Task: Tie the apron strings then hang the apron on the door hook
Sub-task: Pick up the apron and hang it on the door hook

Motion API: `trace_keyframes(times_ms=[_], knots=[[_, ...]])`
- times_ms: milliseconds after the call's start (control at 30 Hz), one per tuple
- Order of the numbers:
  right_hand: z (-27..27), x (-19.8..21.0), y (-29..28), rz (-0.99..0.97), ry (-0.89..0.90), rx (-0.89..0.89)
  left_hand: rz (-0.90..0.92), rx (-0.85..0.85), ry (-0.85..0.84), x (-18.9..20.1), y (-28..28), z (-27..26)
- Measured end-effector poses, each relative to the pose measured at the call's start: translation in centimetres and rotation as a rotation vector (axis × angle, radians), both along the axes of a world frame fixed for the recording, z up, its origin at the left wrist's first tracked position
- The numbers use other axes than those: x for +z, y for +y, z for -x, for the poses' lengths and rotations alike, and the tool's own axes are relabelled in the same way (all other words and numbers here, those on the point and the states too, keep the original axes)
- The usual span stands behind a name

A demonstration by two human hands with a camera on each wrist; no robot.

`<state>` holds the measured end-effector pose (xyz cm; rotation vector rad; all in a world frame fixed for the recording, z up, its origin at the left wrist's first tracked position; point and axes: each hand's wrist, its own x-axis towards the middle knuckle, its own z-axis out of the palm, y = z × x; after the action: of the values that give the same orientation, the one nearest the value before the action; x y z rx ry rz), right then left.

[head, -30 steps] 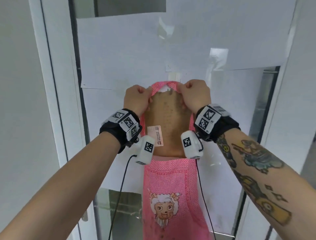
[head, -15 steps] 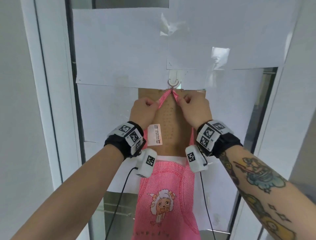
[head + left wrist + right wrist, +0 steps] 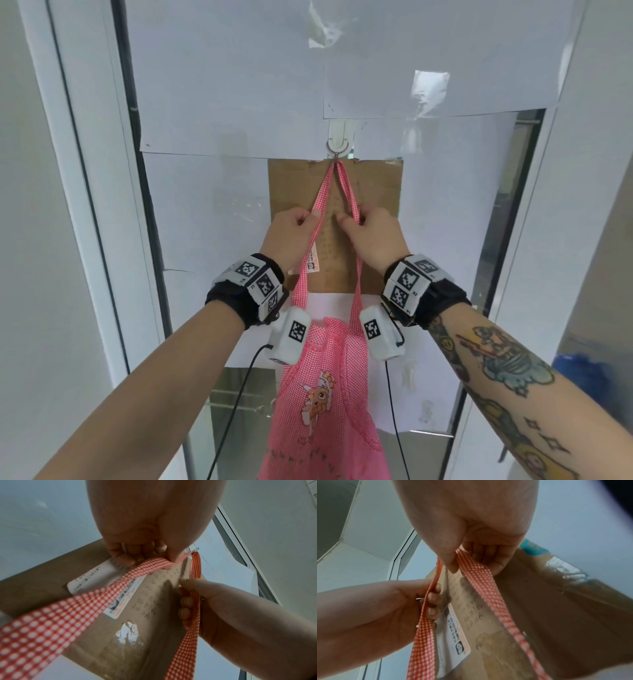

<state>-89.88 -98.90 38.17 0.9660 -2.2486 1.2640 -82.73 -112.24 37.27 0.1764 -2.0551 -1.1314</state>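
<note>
A pink checked apron with a cartoon sheep hangs down the glass door. Its neck strap runs up in a narrow V to the metal door hook and loops over it. My left hand pinches the strap's left side between thumb and curled fingers. My right hand pinches the right side the same way. Both hands sit well below the hook, in front of a brown cardboard sheet. The waist strings are out of sight.
White paper sheets cover the glass door above and beside the cardboard. A printed label is stuck on the cardboard behind the left strap. White door frames stand at either side. Black sensor cables dangle from my wrists.
My hands, which held the strap loop up at the hook, have slid down along its two sides. The loop now rests on the hook and the strap is drawn taut.
</note>
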Motion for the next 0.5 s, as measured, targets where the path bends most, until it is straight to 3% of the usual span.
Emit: trace_keyframes(times_ms=[500], knots=[[-0.9, -2.7, 0.0, -0.114, -0.065, -0.05, -0.116, -0.027, -0.019, -2.0, 0.3, -0.9]])
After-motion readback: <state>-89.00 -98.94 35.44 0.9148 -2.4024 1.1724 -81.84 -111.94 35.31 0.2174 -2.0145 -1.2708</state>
